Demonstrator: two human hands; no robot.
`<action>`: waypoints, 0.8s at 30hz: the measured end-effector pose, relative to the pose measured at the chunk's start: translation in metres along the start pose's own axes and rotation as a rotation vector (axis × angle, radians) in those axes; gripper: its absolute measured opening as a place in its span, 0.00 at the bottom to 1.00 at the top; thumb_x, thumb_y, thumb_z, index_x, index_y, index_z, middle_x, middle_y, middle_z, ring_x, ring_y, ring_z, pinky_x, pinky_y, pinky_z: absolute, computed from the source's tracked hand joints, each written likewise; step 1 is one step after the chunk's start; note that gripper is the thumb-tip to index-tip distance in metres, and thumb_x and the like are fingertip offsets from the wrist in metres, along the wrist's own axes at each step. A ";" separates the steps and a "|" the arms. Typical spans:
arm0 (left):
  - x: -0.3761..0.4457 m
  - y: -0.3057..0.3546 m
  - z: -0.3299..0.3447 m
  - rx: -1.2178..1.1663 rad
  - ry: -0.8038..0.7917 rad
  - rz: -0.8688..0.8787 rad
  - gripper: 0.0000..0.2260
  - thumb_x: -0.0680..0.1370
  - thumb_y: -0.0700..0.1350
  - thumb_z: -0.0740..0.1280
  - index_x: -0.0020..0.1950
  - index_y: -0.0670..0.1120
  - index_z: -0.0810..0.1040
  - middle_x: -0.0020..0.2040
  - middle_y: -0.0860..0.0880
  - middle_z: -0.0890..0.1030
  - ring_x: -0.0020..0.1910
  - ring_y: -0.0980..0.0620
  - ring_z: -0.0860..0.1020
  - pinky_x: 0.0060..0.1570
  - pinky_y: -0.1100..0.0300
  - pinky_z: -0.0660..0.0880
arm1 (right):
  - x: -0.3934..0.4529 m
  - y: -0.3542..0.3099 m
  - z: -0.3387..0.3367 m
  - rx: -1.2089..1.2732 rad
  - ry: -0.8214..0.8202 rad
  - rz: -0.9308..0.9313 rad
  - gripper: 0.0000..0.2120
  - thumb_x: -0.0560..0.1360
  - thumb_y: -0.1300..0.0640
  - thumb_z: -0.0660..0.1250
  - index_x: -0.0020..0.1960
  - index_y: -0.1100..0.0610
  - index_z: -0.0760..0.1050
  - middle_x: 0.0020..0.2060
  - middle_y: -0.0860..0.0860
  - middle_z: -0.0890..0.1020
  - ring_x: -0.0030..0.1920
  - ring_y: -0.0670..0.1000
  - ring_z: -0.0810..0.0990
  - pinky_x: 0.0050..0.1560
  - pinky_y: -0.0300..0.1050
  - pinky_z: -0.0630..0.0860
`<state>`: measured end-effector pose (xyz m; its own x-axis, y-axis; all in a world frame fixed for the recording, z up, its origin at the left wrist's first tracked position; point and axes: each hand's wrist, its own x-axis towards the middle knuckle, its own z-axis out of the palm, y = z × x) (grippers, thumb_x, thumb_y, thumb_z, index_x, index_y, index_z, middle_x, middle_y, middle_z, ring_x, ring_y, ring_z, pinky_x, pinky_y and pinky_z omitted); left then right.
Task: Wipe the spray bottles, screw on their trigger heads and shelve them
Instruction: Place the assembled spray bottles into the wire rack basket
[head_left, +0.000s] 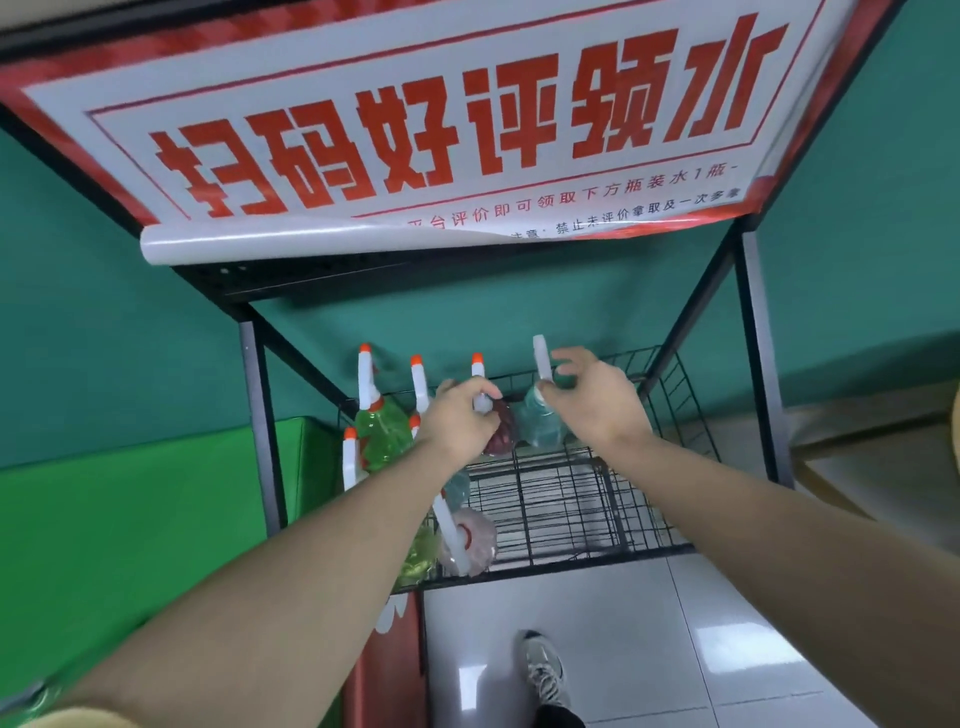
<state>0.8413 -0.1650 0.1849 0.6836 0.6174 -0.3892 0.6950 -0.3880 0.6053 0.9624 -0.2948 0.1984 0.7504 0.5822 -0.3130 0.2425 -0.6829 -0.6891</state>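
Now left hand (460, 415) grips red bottle (501, 434); right hand (592, 400) touches clear bottle (540, 423)

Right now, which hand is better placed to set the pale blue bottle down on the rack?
The right hand. It is already at the pale blue bottle, thumb by its neck, over bare wire shelf. The left hand is busy gripping the red bottle.

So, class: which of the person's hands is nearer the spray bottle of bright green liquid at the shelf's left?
Left. The left hand grips a red-liquid bottle's neck just right of the green spray bottle; the right hand is farther right, at a clear bottle's white trigger head.
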 end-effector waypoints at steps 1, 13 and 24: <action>-0.007 0.000 -0.003 -0.009 0.015 0.025 0.10 0.80 0.40 0.68 0.60 0.50 0.81 0.59 0.47 0.72 0.45 0.49 0.76 0.45 0.68 0.67 | -0.007 -0.003 0.000 0.005 0.024 -0.020 0.21 0.80 0.50 0.66 0.72 0.48 0.71 0.64 0.46 0.80 0.37 0.48 0.80 0.41 0.46 0.78; -0.163 -0.085 -0.077 -0.196 0.315 0.143 0.06 0.79 0.40 0.69 0.52 0.51 0.79 0.44 0.50 0.78 0.37 0.56 0.73 0.42 0.61 0.68 | -0.159 -0.106 0.068 0.180 0.033 -0.263 0.09 0.79 0.53 0.65 0.58 0.45 0.76 0.37 0.49 0.81 0.37 0.55 0.83 0.42 0.59 0.82; -0.357 -0.339 -0.157 -0.116 0.395 -0.221 0.15 0.81 0.45 0.68 0.67 0.51 0.73 0.34 0.51 0.76 0.30 0.52 0.73 0.30 0.57 0.64 | -0.336 -0.199 0.276 -0.028 -0.391 -0.352 0.15 0.80 0.55 0.64 0.66 0.50 0.73 0.37 0.47 0.81 0.36 0.55 0.85 0.42 0.53 0.84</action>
<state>0.3265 -0.1469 0.2276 0.3693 0.8987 -0.2363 0.7694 -0.1531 0.6202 0.4920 -0.2330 0.2603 0.3366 0.8961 -0.2894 0.4591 -0.4245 -0.7804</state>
